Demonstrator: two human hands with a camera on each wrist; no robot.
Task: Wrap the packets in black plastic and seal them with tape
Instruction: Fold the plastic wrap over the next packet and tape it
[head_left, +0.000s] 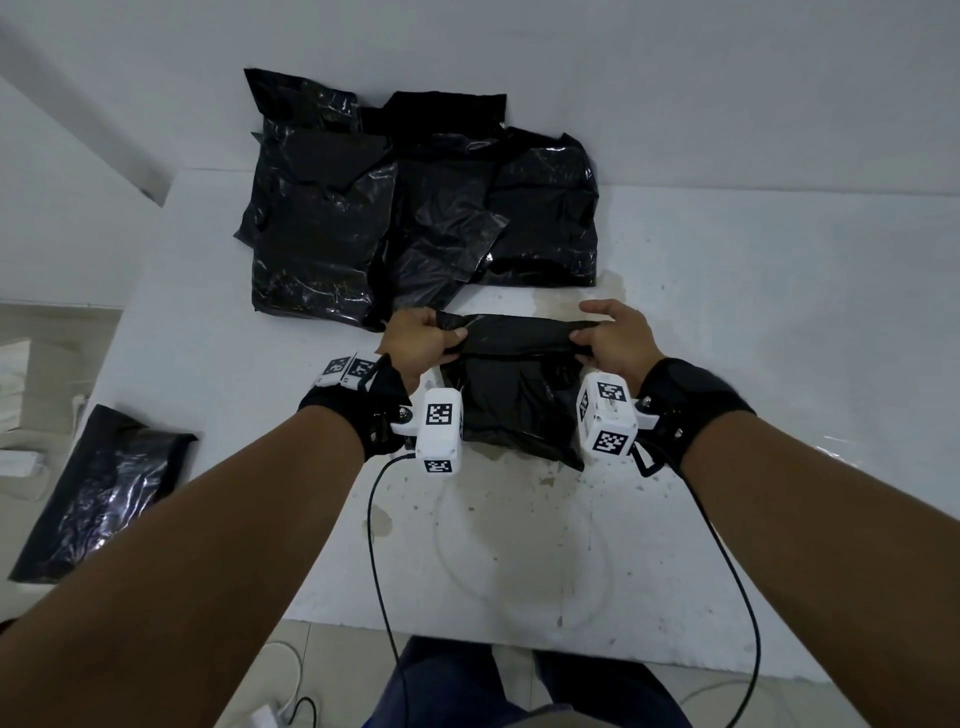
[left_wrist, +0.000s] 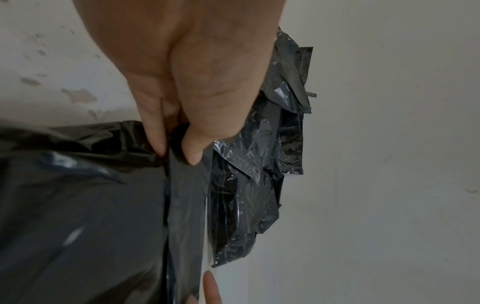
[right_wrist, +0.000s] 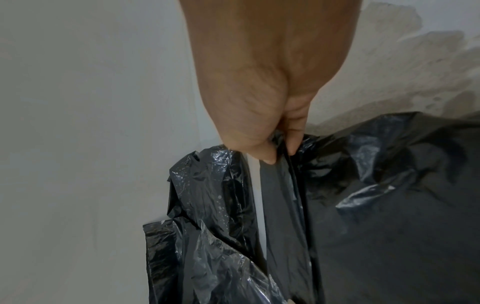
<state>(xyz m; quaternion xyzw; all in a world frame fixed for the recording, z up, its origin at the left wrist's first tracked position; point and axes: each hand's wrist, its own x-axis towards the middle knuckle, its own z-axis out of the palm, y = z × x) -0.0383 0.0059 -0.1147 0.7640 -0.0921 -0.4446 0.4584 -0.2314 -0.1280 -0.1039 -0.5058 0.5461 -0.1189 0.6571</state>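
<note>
With our left hand (head_left: 418, 338) and right hand (head_left: 615, 338) each pinching the folded flap (head_left: 511, 332) at mid-frame, we judge uneven pulling could tear the thin plastic or spring the fold open.

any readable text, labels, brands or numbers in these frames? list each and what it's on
None readable: no words, brands or numbers show in any view.
Square black-and-white coded markers on the white wrist camera housings: patterns, not text.
Black plastic bundle held by the left hand and right hand: unprinted.
</note>
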